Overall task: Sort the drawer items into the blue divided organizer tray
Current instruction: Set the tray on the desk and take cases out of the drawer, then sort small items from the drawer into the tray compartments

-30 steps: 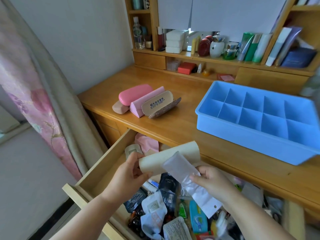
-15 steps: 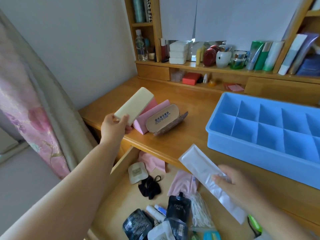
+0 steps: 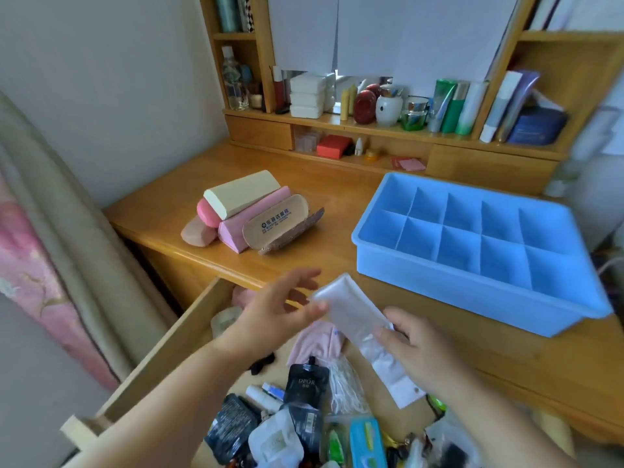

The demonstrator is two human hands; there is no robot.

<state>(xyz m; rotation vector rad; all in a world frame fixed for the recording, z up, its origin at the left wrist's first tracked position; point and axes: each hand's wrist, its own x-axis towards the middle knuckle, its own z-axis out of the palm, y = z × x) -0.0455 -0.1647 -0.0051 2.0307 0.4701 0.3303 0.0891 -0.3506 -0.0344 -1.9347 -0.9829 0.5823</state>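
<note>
The blue divided organizer tray [image 3: 479,282] stands on the desk at the right, and I see nothing in its compartments. Over the open drawer [image 3: 162,346], my right hand [image 3: 415,349] grips a long clear plastic pouch [image 3: 354,315] by its lower half. My left hand [image 3: 280,309] is at the pouch's upper end, thumb touching it, fingers spread. The drawer holds black sachets [image 3: 305,383], a pink cloth [image 3: 317,339], small tubes and several other packets. A cream case [image 3: 241,194] lies on top of the pile of glasses cases [image 3: 253,221] on the desk.
A shelf unit [image 3: 371,126] with bottles, jars and boxes runs along the back of the desk. A curtain [image 3: 50,248] hangs at the left. Bare desk wood lies between the cases and the tray.
My left hand has set the cream case on the pile of cases and come back to the pouch. My right hand has lifted the pouch a little toward the middle.
</note>
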